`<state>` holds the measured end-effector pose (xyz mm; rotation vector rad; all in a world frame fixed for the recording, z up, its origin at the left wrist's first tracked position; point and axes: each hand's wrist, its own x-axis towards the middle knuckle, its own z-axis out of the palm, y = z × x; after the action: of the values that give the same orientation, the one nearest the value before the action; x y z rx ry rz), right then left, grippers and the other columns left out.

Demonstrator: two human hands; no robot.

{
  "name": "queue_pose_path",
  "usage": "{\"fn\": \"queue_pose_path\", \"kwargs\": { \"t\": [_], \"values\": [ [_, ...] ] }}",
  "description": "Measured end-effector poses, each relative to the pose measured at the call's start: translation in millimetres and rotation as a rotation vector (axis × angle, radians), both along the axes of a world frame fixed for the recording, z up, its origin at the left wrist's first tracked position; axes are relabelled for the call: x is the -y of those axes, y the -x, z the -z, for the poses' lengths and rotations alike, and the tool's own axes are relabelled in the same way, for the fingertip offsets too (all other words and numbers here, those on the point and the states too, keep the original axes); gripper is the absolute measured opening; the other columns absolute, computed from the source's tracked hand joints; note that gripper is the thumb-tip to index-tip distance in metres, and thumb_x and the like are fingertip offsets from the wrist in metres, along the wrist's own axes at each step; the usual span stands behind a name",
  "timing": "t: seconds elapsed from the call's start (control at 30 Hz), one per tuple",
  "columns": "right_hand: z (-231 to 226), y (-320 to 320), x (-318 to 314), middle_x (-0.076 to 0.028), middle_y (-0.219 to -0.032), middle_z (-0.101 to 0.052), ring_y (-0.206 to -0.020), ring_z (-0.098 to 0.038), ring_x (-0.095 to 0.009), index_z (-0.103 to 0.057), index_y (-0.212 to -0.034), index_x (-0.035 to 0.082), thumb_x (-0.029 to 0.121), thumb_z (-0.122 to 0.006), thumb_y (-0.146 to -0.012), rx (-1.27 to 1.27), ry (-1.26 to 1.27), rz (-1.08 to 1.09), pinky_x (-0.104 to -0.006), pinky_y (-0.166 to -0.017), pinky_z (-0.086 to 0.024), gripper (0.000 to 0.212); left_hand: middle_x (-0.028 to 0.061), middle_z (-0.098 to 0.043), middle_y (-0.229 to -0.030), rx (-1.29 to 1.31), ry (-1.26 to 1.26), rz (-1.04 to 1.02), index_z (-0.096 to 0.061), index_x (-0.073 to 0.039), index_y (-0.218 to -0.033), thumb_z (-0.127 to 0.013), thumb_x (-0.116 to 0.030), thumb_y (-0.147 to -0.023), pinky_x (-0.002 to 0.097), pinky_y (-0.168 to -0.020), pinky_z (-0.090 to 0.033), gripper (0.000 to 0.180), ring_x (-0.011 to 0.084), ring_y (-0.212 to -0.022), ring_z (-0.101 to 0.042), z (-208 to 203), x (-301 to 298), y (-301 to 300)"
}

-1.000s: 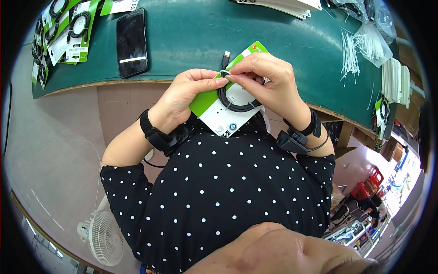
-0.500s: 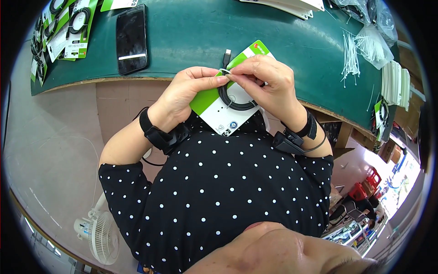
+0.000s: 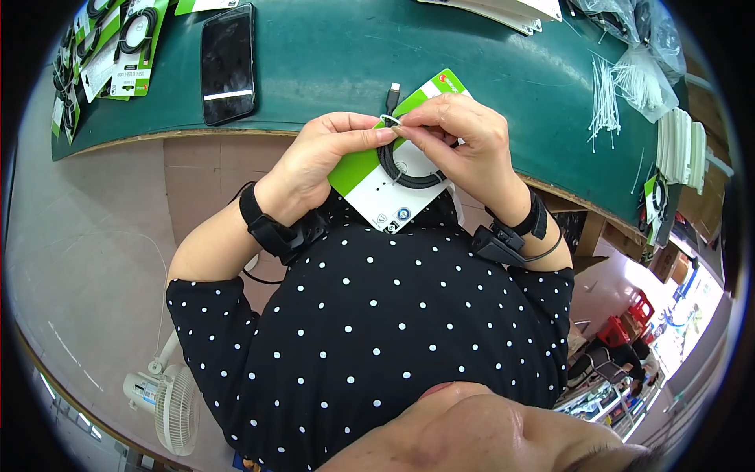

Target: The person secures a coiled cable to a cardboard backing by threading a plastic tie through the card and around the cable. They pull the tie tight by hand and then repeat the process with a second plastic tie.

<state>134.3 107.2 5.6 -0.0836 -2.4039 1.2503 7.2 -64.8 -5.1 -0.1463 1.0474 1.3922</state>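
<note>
Black coiled cable on a green-and-white cardboard card lies just below your fingers, plug pointing away, the card's long axis slanting near-left to far-right, both hands equally near. Your left hand pinches card and cable; your right hand pinches a thin white plastic tie. Well right of them, a clear plastic bag holds white ties.

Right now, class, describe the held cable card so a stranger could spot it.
At the near edge of the green table, find the left hand and right hand. Between them is a green-and-white card bearing a coiled black cable. Unlike the carded cables at the table's left, it is held, with a white tie looped by its plug.
</note>
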Motion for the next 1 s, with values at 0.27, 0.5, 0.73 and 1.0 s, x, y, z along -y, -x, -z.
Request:
{"fn": "queue_pose_path", "kwargs": {
  "t": [0.27, 0.5, 0.73, 1.0],
  "values": [
    [-2.3, -0.3, 0.8, -0.005, -0.079, -0.071, -0.063, -0.061, -0.009, -0.073, -0.088, 0.003, 0.0, -0.079, -0.078, 0.003, 0.003, 0.014, -0.0207, -0.052, -0.046, 0.012, 0.0084, -0.072, -0.101, -0.005, 0.0, 0.013, -0.068, -0.001, -0.106, -0.071, -0.008, -0.091, 0.0287, -0.081, -0.058, 0.017, 0.0149, -0.09, -0.07, -0.9, -0.5, 0.5],
    [-1.4, -0.5, 1.8, -0.003, -0.074, -0.068, -0.057, -0.062, -0.013, -0.072, -0.084, 0.007, 0.006, -0.078, -0.077, 0.007, -0.032, 0.039, -0.0252, -0.051, -0.049, 0.009, 0.0083, -0.072, -0.101, -0.024, -0.001, 0.0, -0.068, -0.001, -0.106, -0.071, -0.008, -0.091, 0.0282, -0.08, -0.058, 0.017, 0.0146, -0.09, -0.07, -2.1, -0.5, -1.2],
    [-2.4, -0.7, 0.2, -0.004, -0.077, -0.07, -0.058, -0.06, -0.011, -0.072, -0.085, 0.005, 0.002, -0.078, -0.077, -0.007, -0.046, 0.019, -0.0233, -0.051, -0.046, 0.01, 0.008, -0.072, -0.102, -0.022, -0.013, -0.005, -0.068, -0.001, -0.107, -0.071, -0.008, -0.091, 0.0277, -0.081, -0.057, 0.018, 0.0142, -0.09, -0.07, -0.2, 0.8, -1.4],
    [-0.4, 0.8, -0.2, -0.003, -0.074, -0.069, -0.061, -0.066, -0.019, -0.071, -0.082, 0.009, 0.009, -0.076, -0.077, -0.014, -0.117, 0.016, -0.0285, -0.052, -0.051, 0.007, 0.0075, -0.072, -0.102, -0.042, -0.004, 0.005, -0.066, -0.001, -0.108, -0.07, -0.008, -0.091, 0.0274, -0.081, -0.057, 0.019, 0.0139, -0.09, -0.07, -3.6, -0.3, -2.0]
  ]
}}
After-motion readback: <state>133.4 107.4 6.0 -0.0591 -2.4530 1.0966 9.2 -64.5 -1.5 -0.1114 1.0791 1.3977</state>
